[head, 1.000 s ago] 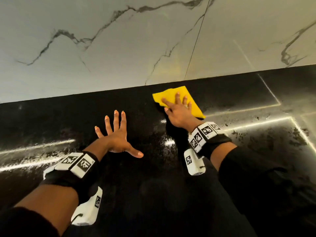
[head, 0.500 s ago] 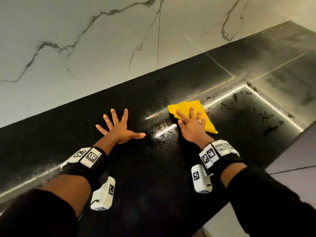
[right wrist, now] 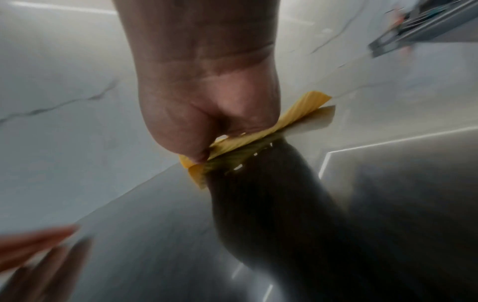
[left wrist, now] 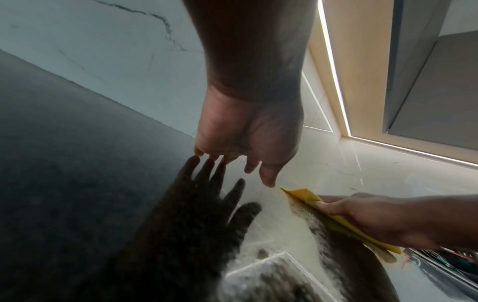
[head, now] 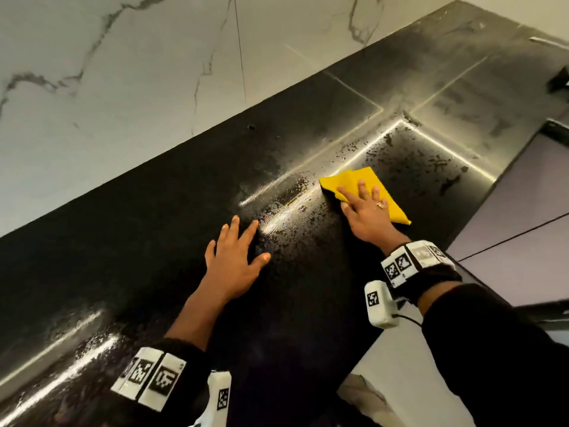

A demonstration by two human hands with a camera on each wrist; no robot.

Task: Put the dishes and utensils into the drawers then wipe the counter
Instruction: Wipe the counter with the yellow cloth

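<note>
A folded yellow cloth (head: 354,183) lies flat on the glossy black counter (head: 154,241). My right hand (head: 365,208) presses down on it with straight, spread fingers; the cloth (right wrist: 297,114) sticks out from under the palm in the right wrist view. Left of it, my left hand (head: 235,260) rests flat on the bare counter with fingers spread and holds nothing. In the left wrist view that hand (left wrist: 248,153) hovers just above its dark reflection, with the cloth (left wrist: 305,196) close to its right.
A white marble wall (head: 123,72) runs along the counter's back edge. Wet streaks and droplets (head: 292,208) mark the counter between the hands. The counter's front edge (head: 480,211) lies right of the cloth, with pale drawer fronts (head: 523,217) below. A dark object (head: 558,80) sits far right.
My right hand has slid the cloth rightward and toward the front edge along the counter. The left hand has followed it to the right, staying flat. The head view has swung right.
</note>
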